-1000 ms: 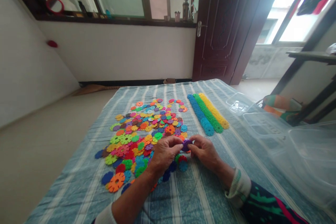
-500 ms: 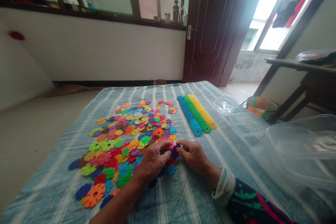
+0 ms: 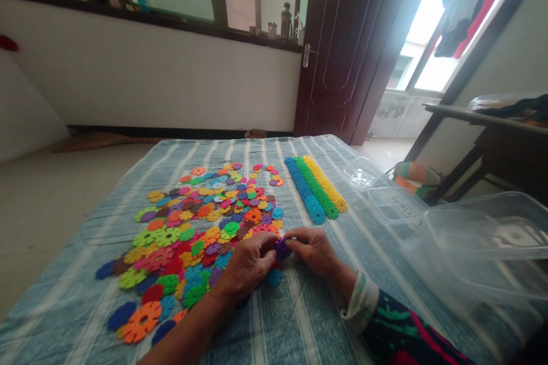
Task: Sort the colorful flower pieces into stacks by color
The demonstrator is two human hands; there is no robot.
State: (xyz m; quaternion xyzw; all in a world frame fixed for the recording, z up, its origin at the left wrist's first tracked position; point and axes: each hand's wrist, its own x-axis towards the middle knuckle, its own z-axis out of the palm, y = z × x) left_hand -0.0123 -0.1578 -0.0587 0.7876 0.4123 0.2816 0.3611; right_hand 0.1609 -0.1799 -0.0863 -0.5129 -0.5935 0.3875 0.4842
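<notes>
Both my hands meet at a purple notched plastic disc point(image 3: 282, 248), just above the near right edge of a spread of colourful discs. My left hand point(image 3: 249, 260) pinches its left side between thumb and fingers. On the other side, the thumb and index finger of my right hand point(image 3: 314, 252) close on the disc too. Whether it is one disc or two joined is hidden by my fingers. Loose flower-shaped discs point(image 3: 166, 235) in many colours lie overlapping to the left. A light-blue disc point(image 3: 274, 278) rests on the cloth below my hands.
Blue point(image 3: 303, 185), green point(image 3: 314, 185) and yellow point(image 3: 325, 185) rows of overlapping discs lie beyond my right hand. Clear plastic boxes point(image 3: 396, 205) stand along the right side. A striped cloth point(image 3: 295, 319) covers the surface. A dark door point(image 3: 338, 40) is behind.
The view has shifted slightly, so the scene sits a little further left. My hands keep their pinch on the purple disc, which has turned slightly between my fingers.
</notes>
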